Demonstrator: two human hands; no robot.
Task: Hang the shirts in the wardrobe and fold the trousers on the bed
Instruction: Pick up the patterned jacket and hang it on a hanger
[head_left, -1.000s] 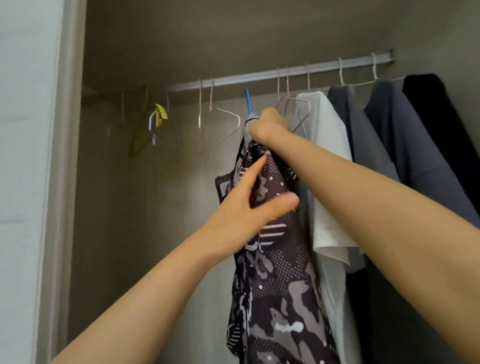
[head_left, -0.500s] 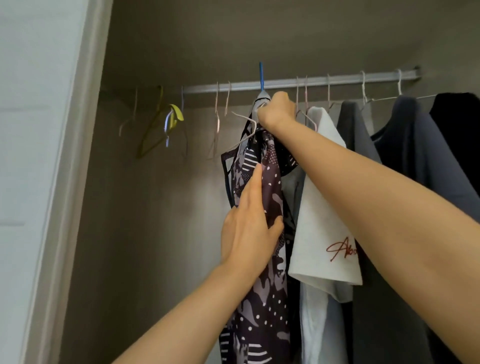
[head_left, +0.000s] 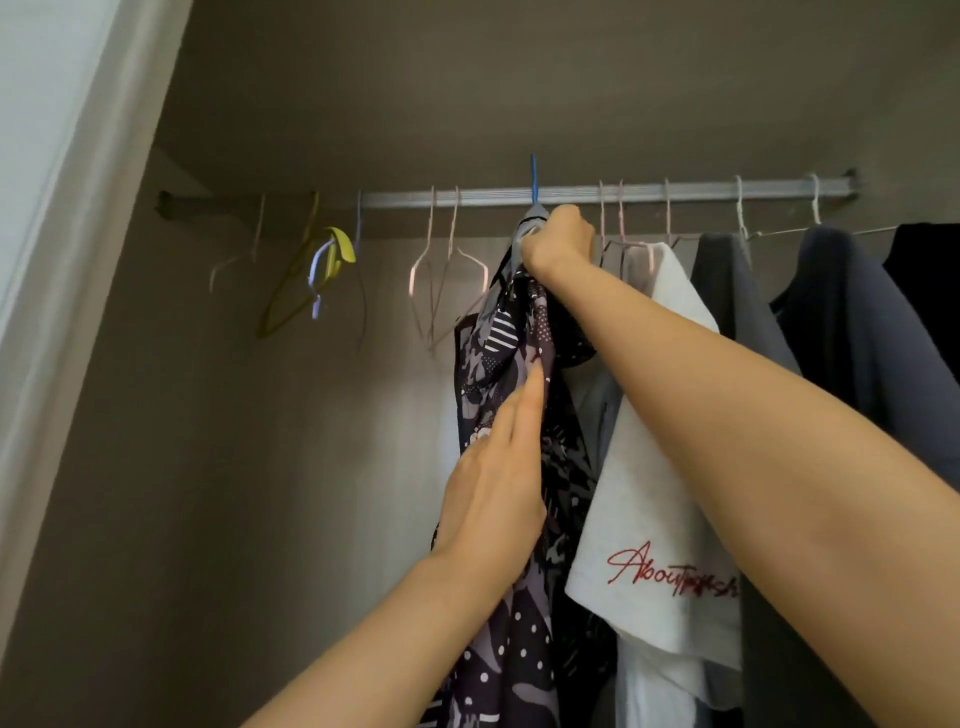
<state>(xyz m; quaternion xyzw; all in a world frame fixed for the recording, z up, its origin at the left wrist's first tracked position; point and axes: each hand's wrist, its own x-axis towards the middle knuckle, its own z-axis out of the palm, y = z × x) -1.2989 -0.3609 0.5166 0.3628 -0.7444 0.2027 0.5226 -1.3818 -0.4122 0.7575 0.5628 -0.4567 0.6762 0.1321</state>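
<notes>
Hands are raised into the wardrobe (head_left: 234, 467) as a dark patterned shirt (head_left: 511, 364) is held up at the rail (head_left: 571, 196); the shirt's collar and the neck of its blue hanger (head_left: 533, 176) are gripped in the curled fingers of the right hand (head_left: 558, 241), just under the rail; the left hand (head_left: 493, 483) is laid flat against the shirt's front, fingers straight, nothing held. The blue hook is seen crossing the rail with its tip above it; whether it is fully seated cannot be told.

The step is judged best finished by the hook being lowered squarely over the rail before the collar is released; the cloth should be steadied and smoothed downward by the flat hand, so that the shoulders are not dragged off the hanger; care is called for with the white shirt (head_left: 660, 467), which is pressed against the patterned one on the right and could be snagged.

Inside the wardrobe, bare pale hangers (head_left: 447, 270) and a yellow hanger (head_left: 311, 280) are hung left of the patterned shirt; to its right are ranged the white shirt with red script, a grey shirt (head_left: 727, 291), a dark blue shirt (head_left: 852, 322) and a black garment (head_left: 930, 260) at the frame's edge; trousers and bed are not in view.
</notes>
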